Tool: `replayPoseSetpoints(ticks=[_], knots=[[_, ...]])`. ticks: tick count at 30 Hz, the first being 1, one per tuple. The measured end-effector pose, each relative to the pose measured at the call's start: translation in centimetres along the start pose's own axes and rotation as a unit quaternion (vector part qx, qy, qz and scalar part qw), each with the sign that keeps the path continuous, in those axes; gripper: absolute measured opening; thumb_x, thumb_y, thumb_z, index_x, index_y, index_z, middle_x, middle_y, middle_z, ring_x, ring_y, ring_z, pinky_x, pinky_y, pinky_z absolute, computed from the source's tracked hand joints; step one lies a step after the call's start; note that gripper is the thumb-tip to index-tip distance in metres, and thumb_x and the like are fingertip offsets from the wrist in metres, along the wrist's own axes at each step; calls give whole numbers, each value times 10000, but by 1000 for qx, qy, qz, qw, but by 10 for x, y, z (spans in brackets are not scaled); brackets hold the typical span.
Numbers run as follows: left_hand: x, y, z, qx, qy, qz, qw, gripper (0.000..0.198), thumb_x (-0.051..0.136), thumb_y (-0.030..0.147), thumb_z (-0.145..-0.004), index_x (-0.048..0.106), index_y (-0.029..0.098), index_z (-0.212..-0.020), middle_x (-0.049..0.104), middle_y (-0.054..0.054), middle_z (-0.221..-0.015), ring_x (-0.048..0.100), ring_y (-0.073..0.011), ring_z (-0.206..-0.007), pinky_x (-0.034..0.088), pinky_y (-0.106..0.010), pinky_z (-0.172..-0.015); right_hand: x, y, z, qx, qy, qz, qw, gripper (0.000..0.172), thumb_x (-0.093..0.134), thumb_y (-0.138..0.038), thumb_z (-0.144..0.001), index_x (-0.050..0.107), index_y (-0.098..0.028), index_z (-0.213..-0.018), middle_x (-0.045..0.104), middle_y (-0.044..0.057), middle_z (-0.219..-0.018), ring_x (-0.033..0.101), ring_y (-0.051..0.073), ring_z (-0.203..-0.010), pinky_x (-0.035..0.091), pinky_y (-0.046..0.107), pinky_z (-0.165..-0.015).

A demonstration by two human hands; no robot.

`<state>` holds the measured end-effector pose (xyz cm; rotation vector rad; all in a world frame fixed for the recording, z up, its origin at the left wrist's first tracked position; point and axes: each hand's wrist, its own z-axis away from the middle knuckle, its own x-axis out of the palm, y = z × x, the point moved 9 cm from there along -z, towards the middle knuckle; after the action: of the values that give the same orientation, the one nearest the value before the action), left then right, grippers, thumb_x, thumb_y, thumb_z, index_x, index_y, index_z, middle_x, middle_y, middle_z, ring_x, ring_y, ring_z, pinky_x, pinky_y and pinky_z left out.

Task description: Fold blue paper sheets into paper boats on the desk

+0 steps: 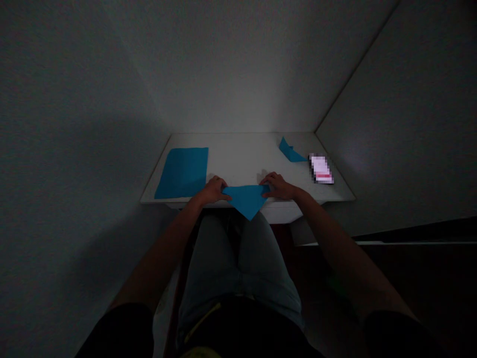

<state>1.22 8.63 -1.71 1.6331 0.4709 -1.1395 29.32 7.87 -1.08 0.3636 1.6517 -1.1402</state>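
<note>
Between my two hands is a blue sheet of paper folded to a triangle (pixel 247 198), its point toward me and hanging past the table's front edge. My left hand (pixel 215 190) pinches its left corner between thumb and fingers. At the opposite corner my right hand (pixel 276 186) grips the paper the same way. The long straight edge of the triangle lies on the far side. Fingers partly cover both corners.
On the white table (pixel 238 154), a stack or sheet of blue paper (pixel 183 173) lies at the left. A folded blue paper boat (pixel 290 152) sits at the back right, beside a phone (pixel 321 168) with a lit, blurred screen. Walls close in the back and both sides.
</note>
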Motion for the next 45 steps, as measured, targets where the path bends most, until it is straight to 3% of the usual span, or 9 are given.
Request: replayPoseSetpoints(ticks=[5, 10, 13, 16, 18, 21, 26, 34, 45], knots=[[5, 3, 2, -4, -15, 49, 999, 436, 901, 488, -692, 670, 225, -953, 698, -70, -1017, 663, -250, -959, 559, -385, -852, 0, 3, -9, 26, -37, -26, 999, 516, 864, -497, -777, 684, -251, -1193, 627, 118, -1246, 609, 326, -1148, 523, 521, -1023], [5, 9, 16, -16, 1, 120, 993, 404, 877, 357, -743, 670, 255, -1074, 746, -35, -1026, 693, -219, -950, 557, -383, -879, 3, -8, -2, 16, -42, -138, 989, 509, 785, -416, -832, 608, -274, -1289, 713, 70, -1152, 684, 266, -995, 568, 430, -885], [1, 16, 25, -1, 38, 152, 988, 479, 852, 293, -788, 658, 265, -1225, 752, -19, -1002, 700, -197, -939, 558, -365, -898, -2, -16, 9, 6, 35, -128, 991, 317, 704, -362, -879, 678, -251, -1174, 726, 63, -1058, 679, 253, -941, 560, 416, -862], [-2, 27, 36, 35, 75, 137, 987, 327, 766, 264, -887, 705, 249, -1209, 755, -34, -1003, 705, -199, -964, 553, -375, -934, -5, -27, 27, -19, 123, -66, 990, 189, 608, -252, -926, 742, -247, -1059, 745, 85, -1074, 674, 276, -1025, 527, 459, -948], [-2, 34, 43, 62, 89, 96, 989, 186, 690, 265, -958, 752, 252, -1132, 765, -53, -1073, 702, -218, -1049, 529, -417, -1010, -1, -35, 39, -35, 137, -27, 990, 247, 577, -217, -951, 760, -266, -1109, 756, 92, -1158, 669, 294, -1102, 497, 495, -1000], [0, 38, 51, 75, 99, 41, 991, 198, 614, 252, -1010, 764, 268, -1138, 769, -57, -1175, 679, -239, -1158, 481, -464, -1090, 7, -40, 52, -39, 137, 15, 990, 277, 582, -303, -1005, 752, -307, -1224, 741, 87, -1289, 654, 312, -1180, 469, 527, -1031], [-2, 50, 50, 60, 99, -41, 992, 279, 651, 265, -983, 719, 249, -1253, 744, -86, -1246, 637, -289, -1202, 466, -483, -1069, 8, -47, 61, -38, 155, 53, 986, 374, 641, -529, -1006, 745, -300, -1282, 720, 114, -1336, 626, 340, -1226, 453, 527, -1034], [-7, 86, 36, 28, 122, -155, 980, 193, 667, 228, -932, 752, 225, -1107, 731, -120, -1160, 603, -334, -1170, 432, -501, -1008, 9, -59, 56, -44, 187, 131, 972, 549, 658, -667, -965, 704, -286, -1359, 714, 113, -1337, 608, 347, -1213, 464, 510, -986], [-21, 64, 32, 43, 156, -76, 984, 189, 654, 167, -927, 767, 234, -1063, 726, -93, -1112, 622, -302, -1132, 476, -467, -1015, 9, -58, 55, -32, 189, 151, 970, 655, 622, -714, -961, 659, -247, -1420, 694, 147, -1358, 594, 373, -1214, 444, 514, -985]])
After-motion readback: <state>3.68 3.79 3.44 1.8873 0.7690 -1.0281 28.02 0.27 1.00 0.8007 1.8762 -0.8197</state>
